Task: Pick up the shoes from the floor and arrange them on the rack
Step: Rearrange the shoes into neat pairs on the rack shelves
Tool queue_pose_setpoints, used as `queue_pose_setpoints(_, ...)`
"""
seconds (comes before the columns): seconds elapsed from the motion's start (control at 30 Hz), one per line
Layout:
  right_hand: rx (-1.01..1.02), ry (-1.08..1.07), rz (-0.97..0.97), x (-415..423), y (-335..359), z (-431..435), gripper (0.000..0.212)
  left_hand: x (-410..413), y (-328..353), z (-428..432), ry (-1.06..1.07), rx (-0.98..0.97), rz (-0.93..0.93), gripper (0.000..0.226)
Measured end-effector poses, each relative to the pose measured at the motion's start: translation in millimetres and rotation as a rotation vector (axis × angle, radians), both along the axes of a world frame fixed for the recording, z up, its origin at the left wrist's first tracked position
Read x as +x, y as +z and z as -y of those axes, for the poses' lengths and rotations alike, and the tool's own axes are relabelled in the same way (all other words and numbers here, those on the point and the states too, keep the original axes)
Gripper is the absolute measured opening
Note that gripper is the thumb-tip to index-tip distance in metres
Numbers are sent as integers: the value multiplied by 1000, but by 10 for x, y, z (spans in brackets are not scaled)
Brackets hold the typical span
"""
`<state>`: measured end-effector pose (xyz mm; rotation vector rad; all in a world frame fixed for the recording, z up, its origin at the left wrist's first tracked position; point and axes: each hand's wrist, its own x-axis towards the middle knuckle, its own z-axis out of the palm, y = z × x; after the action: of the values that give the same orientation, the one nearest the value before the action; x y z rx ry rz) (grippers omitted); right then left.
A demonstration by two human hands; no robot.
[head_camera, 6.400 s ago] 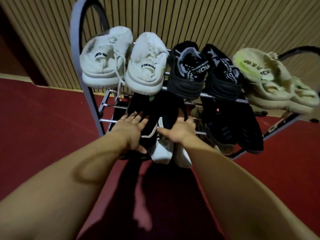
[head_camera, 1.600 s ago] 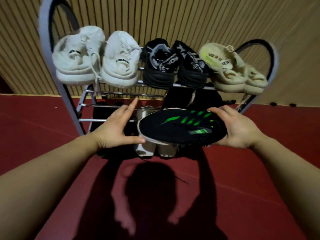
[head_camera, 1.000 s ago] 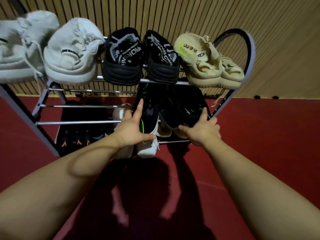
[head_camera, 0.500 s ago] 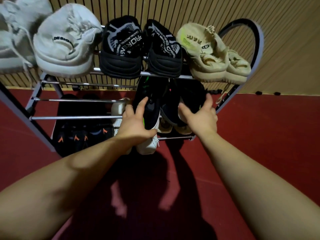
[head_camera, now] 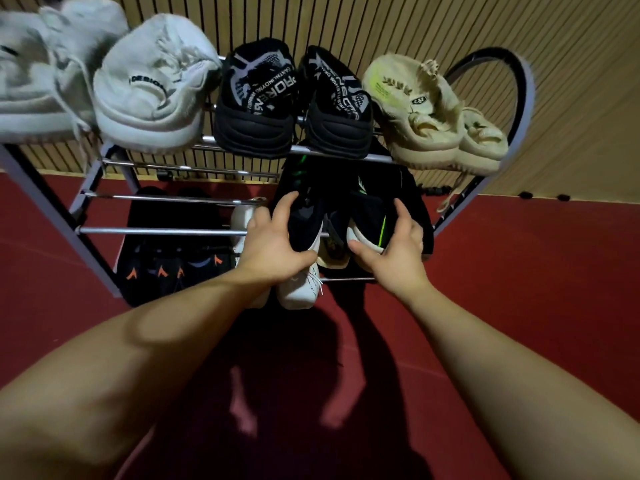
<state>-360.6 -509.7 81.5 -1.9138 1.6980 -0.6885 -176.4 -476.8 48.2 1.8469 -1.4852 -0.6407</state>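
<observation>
where the shoe rack [head_camera: 166, 231] carries its middle rails, the left black sneaker [head_camera: 306, 220] and right black sneaker [head_camera: 369, 209] lie abreast, toes deep in the rack, heels outward; the left hand [head_camera: 273, 247] clasps one heel, the right hand [head_camera: 398, 251] the other.

The black green-striped sneakers [head_camera: 367, 210] are now sitting side by side on the rack's [head_camera: 156, 231] middle shelf, one no longer being carried sideways, with the left hand [head_camera: 275, 245] and right hand [head_camera: 396, 249] each gripping a heel.
</observation>
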Motion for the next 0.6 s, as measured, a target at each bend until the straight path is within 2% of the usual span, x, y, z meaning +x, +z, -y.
queue_pose_setpoints(0.33, -23, -67, 245, 343, 51, -75, 96, 238, 58, -161, 114, -40, 39, 95)
queue_pose_setpoints(0.6, -119, 70, 232, 797, 9, -167, 98, 542, 196, -384, 239, -87, 23, 98)
